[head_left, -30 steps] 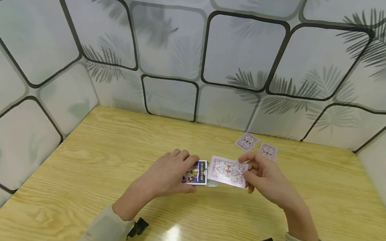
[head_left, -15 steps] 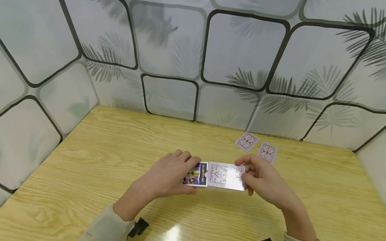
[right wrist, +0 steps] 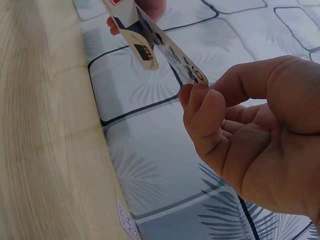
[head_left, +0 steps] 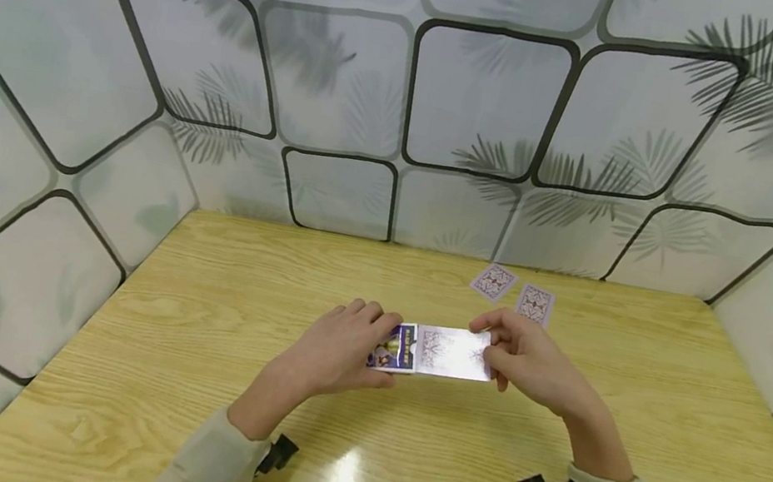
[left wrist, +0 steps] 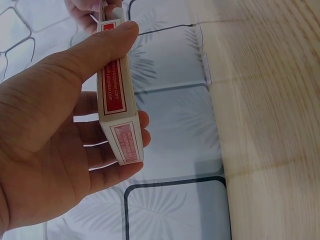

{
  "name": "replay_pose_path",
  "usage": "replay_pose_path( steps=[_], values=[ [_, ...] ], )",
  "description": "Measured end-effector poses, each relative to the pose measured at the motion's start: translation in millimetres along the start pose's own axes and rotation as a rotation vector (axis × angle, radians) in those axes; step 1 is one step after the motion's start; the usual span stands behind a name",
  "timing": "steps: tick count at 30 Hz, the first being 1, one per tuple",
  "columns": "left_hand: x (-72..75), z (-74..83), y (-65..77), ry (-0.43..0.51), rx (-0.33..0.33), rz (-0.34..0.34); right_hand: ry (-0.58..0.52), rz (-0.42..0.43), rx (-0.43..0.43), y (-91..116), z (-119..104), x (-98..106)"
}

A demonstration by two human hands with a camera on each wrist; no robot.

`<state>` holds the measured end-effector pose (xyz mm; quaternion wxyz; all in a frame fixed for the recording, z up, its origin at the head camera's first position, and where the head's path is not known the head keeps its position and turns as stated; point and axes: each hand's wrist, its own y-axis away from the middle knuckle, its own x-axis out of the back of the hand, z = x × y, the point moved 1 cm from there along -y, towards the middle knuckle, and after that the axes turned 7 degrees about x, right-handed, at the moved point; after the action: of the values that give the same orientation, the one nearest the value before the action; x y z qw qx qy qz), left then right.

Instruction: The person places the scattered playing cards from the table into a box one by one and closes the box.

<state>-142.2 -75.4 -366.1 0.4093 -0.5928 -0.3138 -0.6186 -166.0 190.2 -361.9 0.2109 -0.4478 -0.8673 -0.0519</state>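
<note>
My left hand (head_left: 339,349) grips a card box (head_left: 394,348) with a dark blue picture front, thumb on one narrow edge and fingers on the other. In the left wrist view, red panels show on the sides of the box (left wrist: 114,87). With thumb and fingertips, my right hand (head_left: 530,363) pinches the right end of a playing card (head_left: 448,352), its patterned back upward and shining with glare. The card's left end meets the mouth of the box; how far it goes in is hidden. From the right wrist, the card's underside (right wrist: 172,52) shows black pips beside an open box flap (right wrist: 142,50).
Two playing cards lie face down near the table's back edge, one card (head_left: 494,282) on the left and another card (head_left: 535,303) just behind my right hand. The wooden table (head_left: 263,255) ends at a wall with patterned covering (head_left: 340,196).
The card in my right hand has come down slightly and straightened, so its left end lines up with the box mouth. My left hand has barely moved.
</note>
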Motion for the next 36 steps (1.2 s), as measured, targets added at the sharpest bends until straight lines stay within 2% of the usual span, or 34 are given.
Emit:
replay_pose_path(
  steps=[8,19,27,36],
  values=[
    [-0.2,0.5,-0.1,-0.014,-0.007,-0.003,-0.036,0.013,0.017,-3.3,1.9,-3.8],
    [0.6,2.2,-0.3,-0.02,-0.017,0.008,-0.133,0.073,-0.034,-6.0,3.3,-10.0],
    [0.4,2.8,-1.3,-0.016,-0.016,0.017,-0.256,0.102,-0.057,-7.5,10.5,-9.8],
    [0.4,3.0,-0.9,-0.016,-0.015,0.018,-0.19,0.102,-0.075,-9.4,12.9,-13.6]
  ],
)
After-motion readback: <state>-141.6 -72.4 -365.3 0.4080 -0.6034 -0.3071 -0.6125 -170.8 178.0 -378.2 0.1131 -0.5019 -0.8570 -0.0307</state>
